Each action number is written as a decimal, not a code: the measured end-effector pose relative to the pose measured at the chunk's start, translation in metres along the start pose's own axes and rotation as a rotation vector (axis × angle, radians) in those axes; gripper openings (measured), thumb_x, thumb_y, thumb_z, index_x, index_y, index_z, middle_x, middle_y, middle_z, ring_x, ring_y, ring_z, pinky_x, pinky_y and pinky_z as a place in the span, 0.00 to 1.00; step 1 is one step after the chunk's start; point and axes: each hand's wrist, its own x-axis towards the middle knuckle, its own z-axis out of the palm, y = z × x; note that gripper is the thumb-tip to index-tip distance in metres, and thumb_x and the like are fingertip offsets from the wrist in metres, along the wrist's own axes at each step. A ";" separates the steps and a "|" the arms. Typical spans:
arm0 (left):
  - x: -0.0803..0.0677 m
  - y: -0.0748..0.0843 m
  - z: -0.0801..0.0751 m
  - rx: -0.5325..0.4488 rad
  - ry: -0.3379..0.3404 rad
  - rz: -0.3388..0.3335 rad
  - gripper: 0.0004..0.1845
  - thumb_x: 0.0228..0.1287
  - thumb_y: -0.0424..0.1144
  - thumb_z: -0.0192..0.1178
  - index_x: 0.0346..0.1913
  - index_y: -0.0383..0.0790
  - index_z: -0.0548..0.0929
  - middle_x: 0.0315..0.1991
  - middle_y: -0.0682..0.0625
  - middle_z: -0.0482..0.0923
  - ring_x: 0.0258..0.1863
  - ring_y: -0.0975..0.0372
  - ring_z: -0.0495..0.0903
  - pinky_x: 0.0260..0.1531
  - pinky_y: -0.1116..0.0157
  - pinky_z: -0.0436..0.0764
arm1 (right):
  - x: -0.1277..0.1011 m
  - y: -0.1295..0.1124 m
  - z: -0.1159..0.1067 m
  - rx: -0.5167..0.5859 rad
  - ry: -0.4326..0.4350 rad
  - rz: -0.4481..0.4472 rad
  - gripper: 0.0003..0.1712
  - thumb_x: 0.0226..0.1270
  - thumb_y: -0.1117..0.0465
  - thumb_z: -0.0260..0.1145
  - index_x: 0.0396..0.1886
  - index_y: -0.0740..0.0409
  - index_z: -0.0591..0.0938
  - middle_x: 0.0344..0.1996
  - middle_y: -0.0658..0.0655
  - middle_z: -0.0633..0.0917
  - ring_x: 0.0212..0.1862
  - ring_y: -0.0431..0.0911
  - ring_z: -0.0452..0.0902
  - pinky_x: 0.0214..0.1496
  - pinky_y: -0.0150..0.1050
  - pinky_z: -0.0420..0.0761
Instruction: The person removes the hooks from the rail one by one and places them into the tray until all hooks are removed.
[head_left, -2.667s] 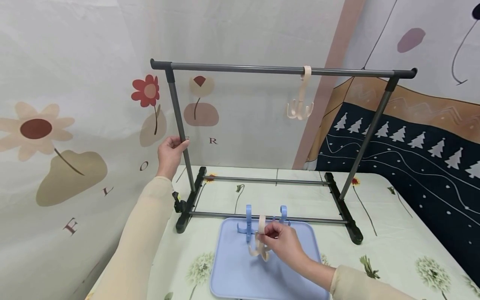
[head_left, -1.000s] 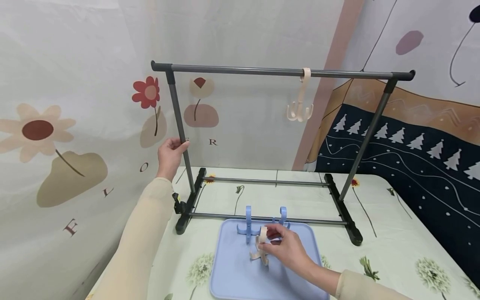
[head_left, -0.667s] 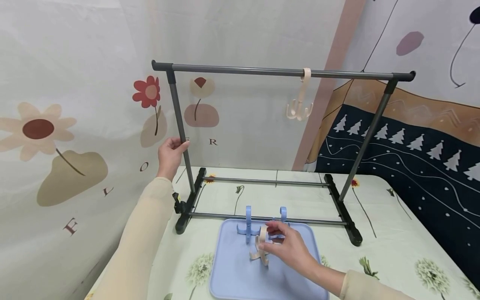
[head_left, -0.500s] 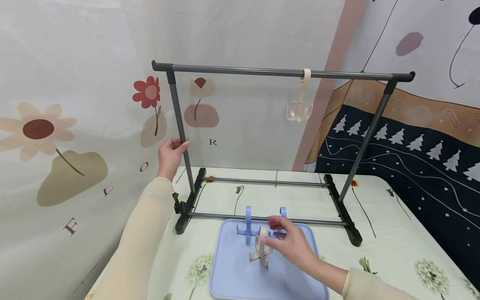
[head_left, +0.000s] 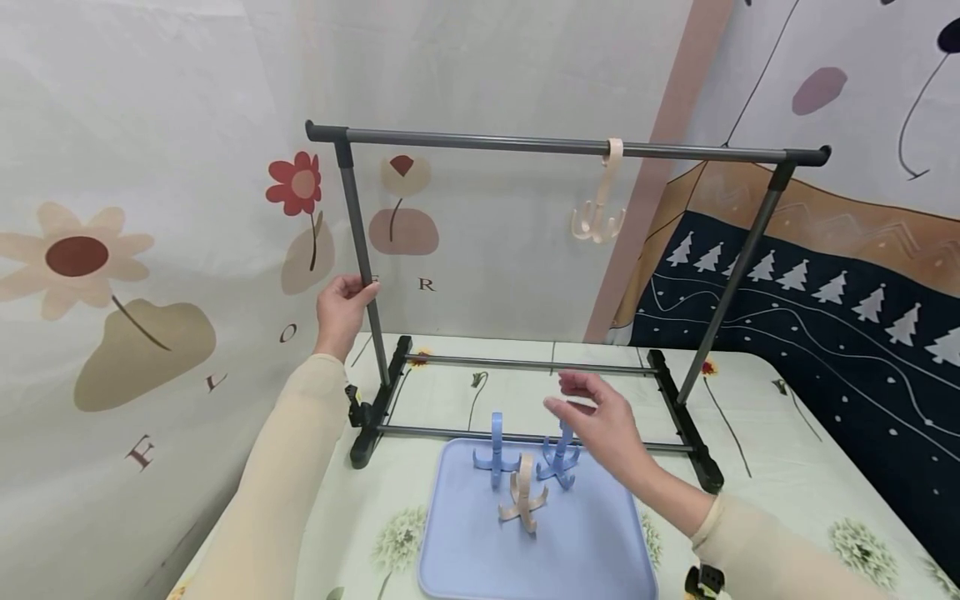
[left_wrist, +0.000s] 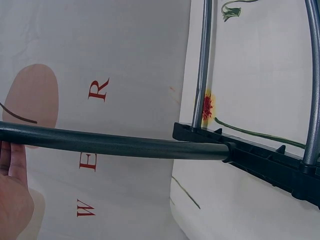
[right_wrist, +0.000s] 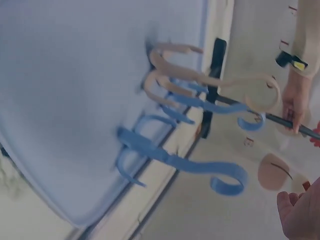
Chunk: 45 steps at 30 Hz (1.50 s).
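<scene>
My left hand (head_left: 341, 315) holds the left post (head_left: 356, 221) of a dark metal garment rack between thumb and fingers. Above the back right of a blue tray (head_left: 480, 562), my right hand (head_left: 603, 421) is raised with fingers loosely bent and nothing held. On the tray a beige multi-prong hook (head_left: 525, 500) stands on its prongs, its curved end up. Behind it are two blue hooks of the same shape, a left blue hook (head_left: 497, 458) and a right blue hook (right_wrist: 165, 156). Another beige hook (head_left: 600, 212) hangs from the rack's top bar (head_left: 480, 140), right of centre.
The rack's black right foot (head_left: 686, 417) and lower front bar (head_left: 652, 447) lie behind the tray on a flower-print tablecloth (head_left: 787, 500). Printed curtains (head_left: 487, 67) hang behind the rack. The right post (head_left: 738, 275) leans up at the right.
My right hand let go of the beige hook, leaving it standing on the tray, then moved up and back to the right. The left hand stayed on the post.
</scene>
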 end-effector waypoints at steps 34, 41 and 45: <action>0.001 -0.002 -0.001 0.001 -0.003 0.005 0.20 0.66 0.49 0.66 0.53 0.39 0.78 0.49 0.47 0.80 0.48 0.60 0.76 0.57 0.57 0.70 | 0.129 -0.087 -0.061 -0.034 0.508 -0.125 0.28 0.69 0.47 0.67 0.61 0.58 0.77 0.52 0.57 0.80 0.53 0.42 0.76 0.57 0.32 0.76; 0.001 -0.002 -0.002 -0.004 -0.010 -0.003 0.21 0.66 0.50 0.66 0.53 0.39 0.78 0.49 0.47 0.80 0.49 0.60 0.76 0.58 0.57 0.70 | 0.155 -0.103 -0.062 -0.008 0.564 -0.087 0.28 0.68 0.48 0.68 0.62 0.57 0.77 0.53 0.56 0.79 0.53 0.42 0.74 0.58 0.32 0.76; 0.001 -0.002 -0.001 -0.008 -0.011 -0.002 0.21 0.66 0.50 0.66 0.53 0.39 0.78 0.50 0.47 0.80 0.49 0.60 0.76 0.58 0.57 0.70 | 0.167 -0.107 -0.062 -0.033 0.588 -0.069 0.27 0.68 0.49 0.68 0.62 0.57 0.77 0.53 0.55 0.79 0.54 0.42 0.73 0.58 0.33 0.76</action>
